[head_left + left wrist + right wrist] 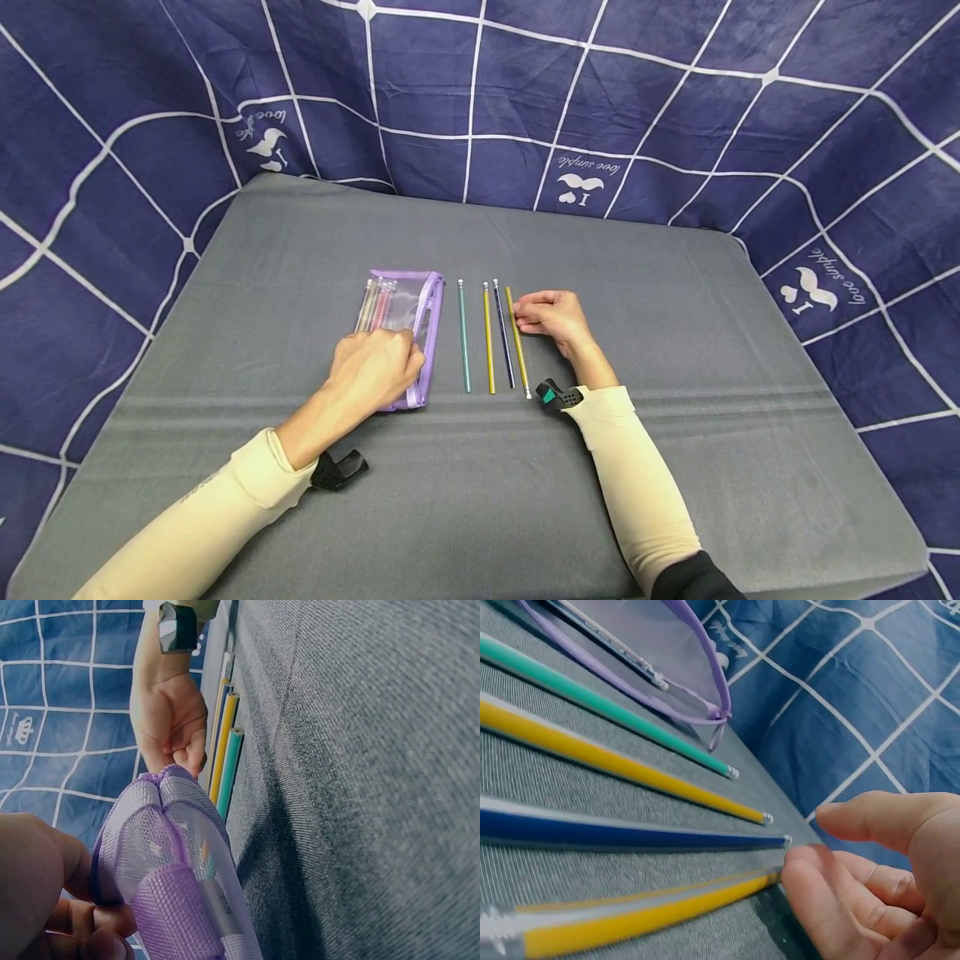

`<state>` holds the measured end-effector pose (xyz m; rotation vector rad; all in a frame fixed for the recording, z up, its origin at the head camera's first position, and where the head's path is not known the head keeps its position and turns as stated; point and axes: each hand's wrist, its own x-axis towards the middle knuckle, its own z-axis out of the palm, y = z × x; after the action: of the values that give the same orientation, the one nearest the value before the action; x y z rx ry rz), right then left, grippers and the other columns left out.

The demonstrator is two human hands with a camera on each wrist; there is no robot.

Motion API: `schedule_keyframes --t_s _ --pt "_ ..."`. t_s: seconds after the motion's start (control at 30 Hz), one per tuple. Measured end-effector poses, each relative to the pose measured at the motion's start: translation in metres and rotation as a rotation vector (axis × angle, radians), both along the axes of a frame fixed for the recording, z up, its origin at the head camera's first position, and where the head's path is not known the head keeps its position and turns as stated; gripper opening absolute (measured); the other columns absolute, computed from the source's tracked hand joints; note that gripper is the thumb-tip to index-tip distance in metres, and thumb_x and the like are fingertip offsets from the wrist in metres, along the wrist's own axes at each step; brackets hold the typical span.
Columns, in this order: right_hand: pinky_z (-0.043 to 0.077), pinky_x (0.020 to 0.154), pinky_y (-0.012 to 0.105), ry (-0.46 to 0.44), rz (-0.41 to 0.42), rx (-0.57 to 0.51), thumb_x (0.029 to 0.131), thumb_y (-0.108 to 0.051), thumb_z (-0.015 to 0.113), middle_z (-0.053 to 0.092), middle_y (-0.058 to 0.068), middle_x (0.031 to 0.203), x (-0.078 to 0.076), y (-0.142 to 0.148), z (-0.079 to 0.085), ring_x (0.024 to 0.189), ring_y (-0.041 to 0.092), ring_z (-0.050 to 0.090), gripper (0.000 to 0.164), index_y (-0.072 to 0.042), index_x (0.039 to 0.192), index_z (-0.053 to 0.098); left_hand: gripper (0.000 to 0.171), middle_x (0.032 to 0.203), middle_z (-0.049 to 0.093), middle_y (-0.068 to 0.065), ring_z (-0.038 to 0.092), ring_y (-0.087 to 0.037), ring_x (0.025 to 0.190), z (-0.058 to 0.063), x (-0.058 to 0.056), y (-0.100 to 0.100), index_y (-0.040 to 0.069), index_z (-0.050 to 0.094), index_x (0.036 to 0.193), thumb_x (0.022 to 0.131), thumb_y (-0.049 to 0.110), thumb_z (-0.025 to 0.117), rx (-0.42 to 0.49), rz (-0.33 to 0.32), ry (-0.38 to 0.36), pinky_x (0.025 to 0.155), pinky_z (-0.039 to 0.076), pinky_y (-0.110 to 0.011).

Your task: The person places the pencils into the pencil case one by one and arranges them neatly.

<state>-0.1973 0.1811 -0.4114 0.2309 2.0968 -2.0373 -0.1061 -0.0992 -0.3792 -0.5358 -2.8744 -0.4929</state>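
My left hand (372, 367) grips the mesh pencil case (429, 333) by its near part; the case is clear with purple trim, and several pencils (381, 307) show inside. To its right lie a teal pencil (463, 342), a yellow pencil (489, 346) and a dark blue pencil (503, 333), roughly side by side. Rightmost is another yellow pencil (518, 346), slightly slanted, its eraser end toward me. My right hand (553, 318) has its fingertips at that pencil's far end. In the right wrist view the thumb (862, 819) stands apart from the fingers (810, 892).
A grey cloth-covered surface (697, 375) lies under everything. Blue fabric with white grid lines (517, 92) hangs behind and along the sides. Each wrist wears a black device, such as the one on the right wrist (558, 395).
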Motion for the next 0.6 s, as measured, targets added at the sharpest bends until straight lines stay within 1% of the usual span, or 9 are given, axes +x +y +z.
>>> schedule_keyframes --t_s 0.13,0.3,0.47,0.6 --pt "0.054 0.055 0.023 -0.004 0.0 0.066 0.081 0.008 0.07 0.068 0.006 0.07 0.0008 0.0016 -0.001 0.055 0.01 0.065 0.017 0.011 0.096 0.063 0.027 0.054 0.046 -0.001 0.047 -0.025 0.048 0.0008 0.0006 0.0003 0.015 0.044 0.059 0.085 0.017 0.052 -0.003 0.001 -0.004 0.045 0.042 -0.05" --pt "0.054 0.055 0.023 -0.006 0.014 0.182 0.078 0.004 0.077 0.066 0.004 0.066 0.003 0.001 0.0013 0.054 0.009 0.064 0.026 0.012 0.098 0.063 0.028 0.053 0.046 -0.001 0.046 -0.024 0.047 0.0009 0.0005 -0.0004 0.015 0.044 0.059 0.085 0.017 0.051 -0.002 -0.001 -0.004 0.044 0.041 -0.049" --pt "0.055 0.058 0.024 -0.024 0.043 0.32 0.073 0.0 0.083 0.067 0.006 0.072 0.0046 0.0003 0.0048 0.058 0.009 0.065 0.032 0.011 0.097 0.066 0.027 0.054 0.046 -0.001 0.046 -0.025 0.047 0.0014 0.0005 -0.001 0.015 0.044 0.059 0.085 0.018 0.051 -0.002 -0.002 -0.003 0.044 0.042 -0.049" --pt "0.055 0.058 0.025 -0.037 0.077 0.382 0.071 0.0 0.085 0.067 0.007 0.075 0.005 -0.0001 0.0055 0.057 0.009 0.064 0.033 0.011 0.096 0.066 0.027 0.054 0.047 -0.002 0.047 -0.026 0.047 0.0017 0.0008 -0.001 0.014 0.045 0.059 0.085 0.018 0.051 0.001 -0.001 -0.004 0.044 0.042 -0.05"
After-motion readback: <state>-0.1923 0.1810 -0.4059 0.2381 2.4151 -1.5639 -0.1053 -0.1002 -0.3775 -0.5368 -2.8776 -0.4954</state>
